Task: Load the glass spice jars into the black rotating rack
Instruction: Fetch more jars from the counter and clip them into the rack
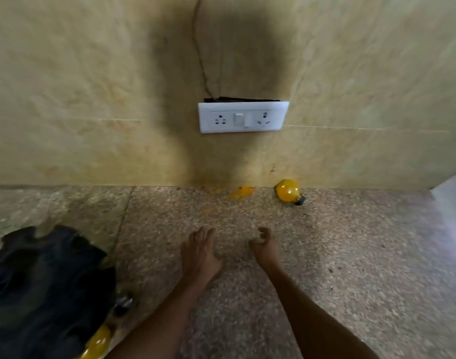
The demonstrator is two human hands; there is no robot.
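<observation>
A glass spice jar (287,191) full of yellow powder lies on its side against the wall at the back right of the speckled counter (351,255), its dark cap pointing toward me. The black rotating rack (45,288) fills the lower left corner, blurred. A yellow jar (98,342) shows at the rack's lower edge, and a dark-capped clear jar (123,303) sits at its right side. My left hand (199,252) hovers over the middle of the counter with fingers straight, holding nothing. My right hand (264,246) is beside it, fingers loosely curled and empty.
A patch of spilled yellow powder (241,193) lies at the foot of the wall. A white socket and switch plate (242,116) is fixed on the beige wall above it, with a dark stain and a cable running up.
</observation>
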